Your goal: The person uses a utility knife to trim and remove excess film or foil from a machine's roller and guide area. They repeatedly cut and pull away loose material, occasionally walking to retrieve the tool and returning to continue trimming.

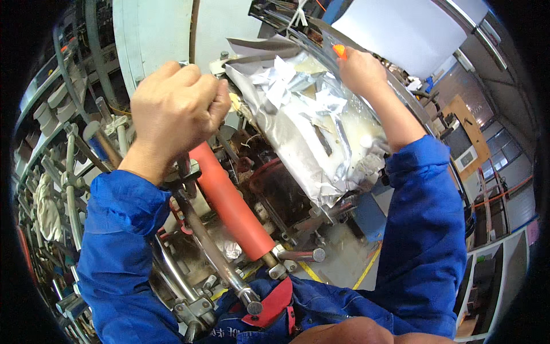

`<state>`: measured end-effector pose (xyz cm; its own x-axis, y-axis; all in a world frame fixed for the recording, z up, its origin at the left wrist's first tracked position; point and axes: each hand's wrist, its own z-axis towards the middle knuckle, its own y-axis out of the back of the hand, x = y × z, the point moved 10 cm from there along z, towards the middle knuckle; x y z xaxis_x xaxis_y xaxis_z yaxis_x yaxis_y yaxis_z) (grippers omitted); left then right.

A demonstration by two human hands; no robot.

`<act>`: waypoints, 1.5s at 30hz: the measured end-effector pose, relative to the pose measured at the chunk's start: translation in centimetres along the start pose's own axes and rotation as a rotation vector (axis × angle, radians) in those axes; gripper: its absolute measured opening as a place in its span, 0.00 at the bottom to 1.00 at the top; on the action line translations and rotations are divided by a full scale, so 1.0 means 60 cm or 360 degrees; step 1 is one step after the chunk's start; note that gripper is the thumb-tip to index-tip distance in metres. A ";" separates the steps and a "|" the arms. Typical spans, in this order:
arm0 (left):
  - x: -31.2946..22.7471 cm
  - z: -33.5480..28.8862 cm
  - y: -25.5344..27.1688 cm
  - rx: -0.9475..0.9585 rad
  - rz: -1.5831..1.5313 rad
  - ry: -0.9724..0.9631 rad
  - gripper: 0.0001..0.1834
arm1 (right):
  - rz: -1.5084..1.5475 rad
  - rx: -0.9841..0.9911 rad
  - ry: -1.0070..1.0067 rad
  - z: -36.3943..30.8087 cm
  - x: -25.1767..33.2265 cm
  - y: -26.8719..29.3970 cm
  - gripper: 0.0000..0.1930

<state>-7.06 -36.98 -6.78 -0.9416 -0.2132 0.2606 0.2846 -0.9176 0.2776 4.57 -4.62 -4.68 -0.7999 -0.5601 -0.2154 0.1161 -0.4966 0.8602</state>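
My left hand (pixel 177 109) is closed in a fist above the upper end of a red roller (pixel 232 200). What its fingers hold, if anything, is hidden. Over the far right edge of a tray-like surface covered in crumpled whitish sheeting (pixel 269 123), my right hand (pixel 364 71) is closed too. A small bright orange piece (pixel 340 50) sticks out past its fingers; its kind does not show. The sheeting looks wet and smeared, with torn silvery scraps (pixel 329 97) on top. The roller slants down toward my body, beside a bare metal bar (pixel 212 246).
Metal posts and clamps (pixel 71 172) crowd the left side. A pale cabinet panel (pixel 152 34) stands behind my left hand. At the right are a brown board (pixel 467 135) and a shelf unit (pixel 498 275). Yellow lines (pixel 366 266) mark the floor.
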 end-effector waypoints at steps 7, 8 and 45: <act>0.006 -0.001 0.002 -0.0017 -0.0079 0.0041 0.13 | 0.0091 0.0005 -0.0208 0.057 -0.005 -0.063 0.14; 0.007 0.000 0.002 -0.0015 -0.0091 0.0047 0.13 | 0.0101 -0.0028 -0.0211 0.061 -0.002 -0.069 0.14; 0.009 -0.003 0.003 -0.0042 -0.0111 0.0083 0.16 | 0.0156 -0.0037 -0.0310 0.084 0.012 -0.076 0.15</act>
<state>-7.57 -37.33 -6.77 -0.9672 -0.1650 0.1930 0.2137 -0.9393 0.2684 0.48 0.56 -6.45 -0.8826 -0.4688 -0.0360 0.2105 -0.4624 0.8613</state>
